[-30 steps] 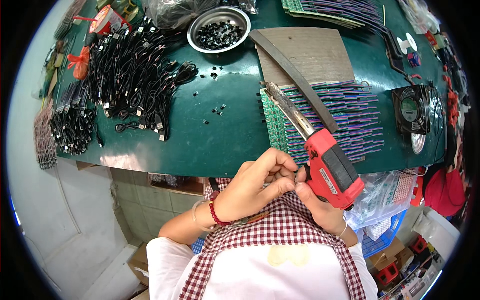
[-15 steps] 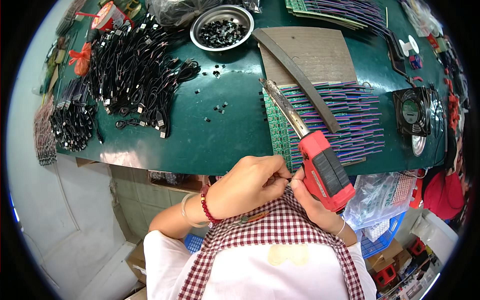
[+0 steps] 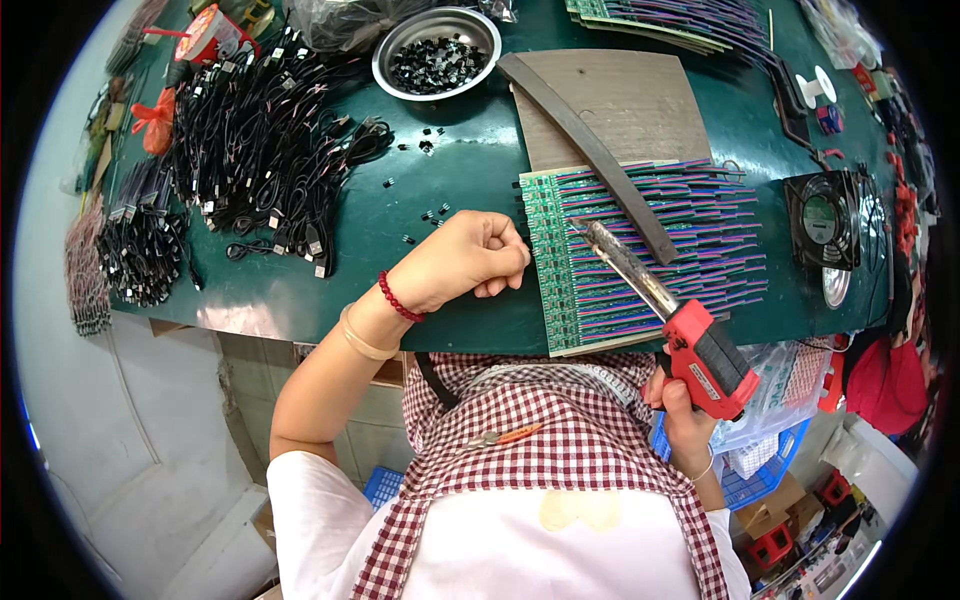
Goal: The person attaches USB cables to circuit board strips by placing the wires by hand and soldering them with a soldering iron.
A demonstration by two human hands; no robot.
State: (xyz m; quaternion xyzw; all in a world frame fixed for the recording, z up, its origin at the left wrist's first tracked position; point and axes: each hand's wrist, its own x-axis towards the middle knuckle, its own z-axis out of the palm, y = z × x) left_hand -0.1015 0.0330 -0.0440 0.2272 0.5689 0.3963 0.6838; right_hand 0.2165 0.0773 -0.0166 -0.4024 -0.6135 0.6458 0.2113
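My right hand (image 3: pixel 684 405) grips a red and black soldering gun (image 3: pixel 708 360). Its long metal barrel points up and left, the tip over a row of green circuit boards (image 3: pixel 550 270) with purple, blue and black wires (image 3: pixel 690 290). My left hand (image 3: pixel 470 262) is closed in a pinch just left of the boards, over the green table. Whatever its fingertips hold, if anything, is hidden. Several small black connectors (image 3: pixel 440 210) lie beyond that hand. A dark bar (image 3: pixel 600 165) lies slantwise across the wires and the brown wooden board (image 3: pixel 620 105).
A metal bowl (image 3: pixel 436 55) of black connectors stands at the back. Black cables (image 3: pixel 255 140) pile up on the left. A black fan (image 3: pixel 822 222) stands on the right near a white spool (image 3: pixel 817 88). More wired boards (image 3: pixel 650 25) lie at the far edge.
My hands were together at the table's front edge and are now apart. The left moved up and left; the right moved right and slightly down, taking the soldering gun along.
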